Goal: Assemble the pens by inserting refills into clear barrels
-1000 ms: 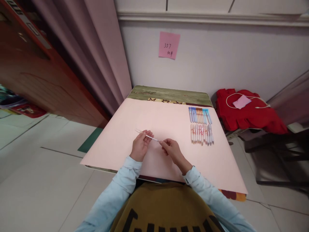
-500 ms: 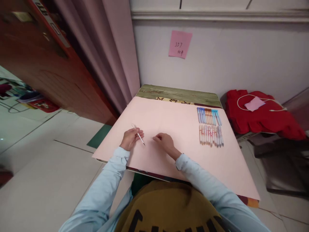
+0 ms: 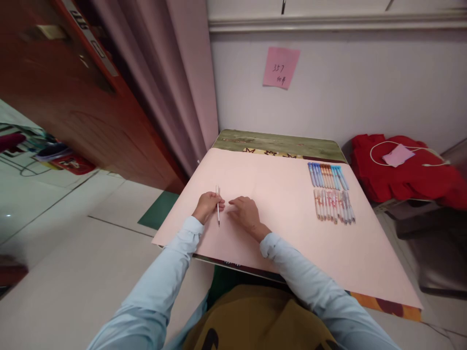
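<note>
My left hand (image 3: 207, 204) is closed around a thin white pen refill (image 3: 218, 212), which points towards me over the pink sheet (image 3: 277, 233) on the table. My right hand (image 3: 245, 212) rests on the sheet just right of the refill, fingers curled; I cannot see anything in it. Two rows of pens lie at the sheet's far right: a blue and orange row (image 3: 327, 175) and a pink and white row (image 3: 333, 205) below it.
A green wooden table edge (image 3: 277, 141) shows beyond the sheet. A pink note (image 3: 280, 67) is stuck to the wall. Red cloth (image 3: 404, 170) with a white cable lies at right. A curtain (image 3: 175, 82) and brown door (image 3: 54, 92) stand left.
My right hand let go of the refill's tip and settled on the sheet. My left hand turned the refill from lying sideways to pointing towards me. The view shifted left.
</note>
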Available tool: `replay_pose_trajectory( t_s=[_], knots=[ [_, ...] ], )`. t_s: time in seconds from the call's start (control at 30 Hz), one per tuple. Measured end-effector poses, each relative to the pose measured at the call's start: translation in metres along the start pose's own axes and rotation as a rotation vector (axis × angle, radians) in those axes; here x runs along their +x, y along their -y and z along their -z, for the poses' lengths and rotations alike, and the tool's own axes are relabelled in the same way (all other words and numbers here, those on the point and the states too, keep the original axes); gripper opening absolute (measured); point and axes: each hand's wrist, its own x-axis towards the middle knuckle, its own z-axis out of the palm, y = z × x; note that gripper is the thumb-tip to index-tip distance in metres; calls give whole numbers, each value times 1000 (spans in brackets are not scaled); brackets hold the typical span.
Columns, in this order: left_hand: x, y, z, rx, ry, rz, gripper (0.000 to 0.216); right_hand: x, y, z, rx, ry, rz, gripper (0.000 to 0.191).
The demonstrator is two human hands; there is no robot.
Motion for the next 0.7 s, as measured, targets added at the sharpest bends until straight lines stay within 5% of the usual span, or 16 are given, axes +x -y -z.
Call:
replay_pose_trajectory(
  t_s=[0.3,0.47,0.57,0.7],
  knots=[
    [-11,1,-10,-25,15,-66,12,-6,44,-17,-77,162,-235,25],
    [-8,-9,15,29,-106,-208,14,-24,32,6,-92,192,-210,26],
    [-14,-6,30,454,-165,-332,12,-19,13,26,-232,105,-210,32],
    [-31,9,21,936,-153,-400,7,8,-10,34,-386,104,-62,28]
  ],
)
